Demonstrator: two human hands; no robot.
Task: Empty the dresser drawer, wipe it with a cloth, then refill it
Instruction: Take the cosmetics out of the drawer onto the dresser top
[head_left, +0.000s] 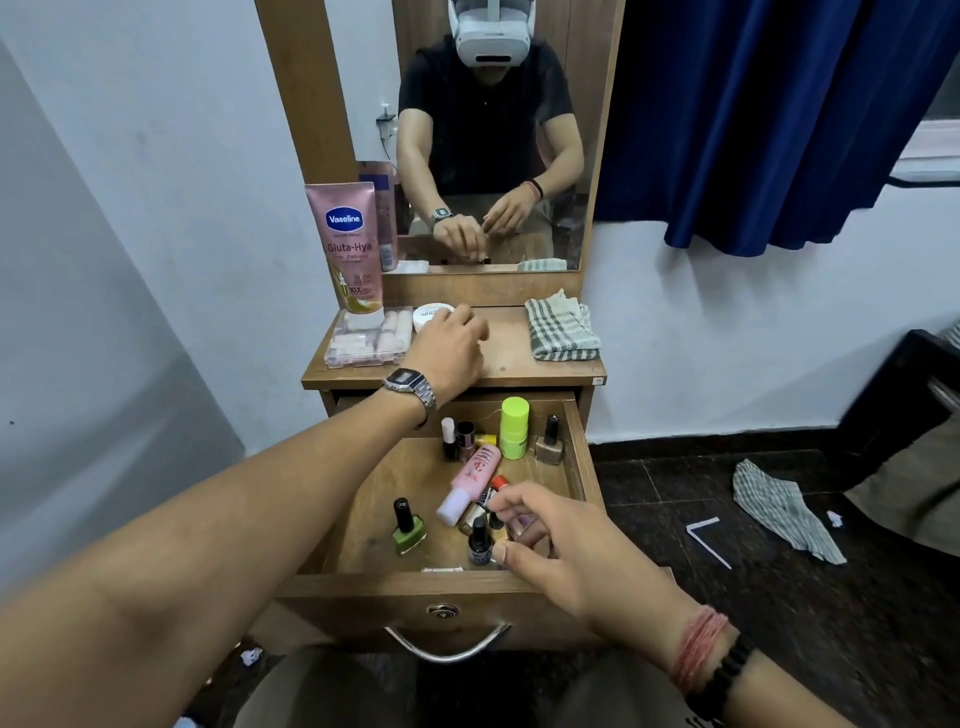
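Dresser drawer (584, 462) — pulled open below the tabletop (511, 353), still holding cosmetics. Contents: green nail polish bottle (409, 530) upright at front left; pink tube (470, 483) lying slanted in the middle; lime-green capped bottle (514, 427) upright at the back; beige nail polish (549, 441) just beside it in the back right corner; two small bottles (457, 439) at back left; dark nail polish bottle (479, 545) near the front.

Right hand (566, 545) — over the drawer's front right part, fingers curled among the small items beside the dark bottle (whether its grip closes on one cannot be told).

Left hand (449, 348) — on the tabletop, knuckles up and fingers bent downward beside a white jar (428, 314); its grip is hidden from view.

Tabletop, other items: Vaseline lotion tube (349, 244) standing on a clear plastic box (363, 340) at left; checked cloth (561, 327), folded, at right.

Floor: second checked cloth (784, 512), crumpled.
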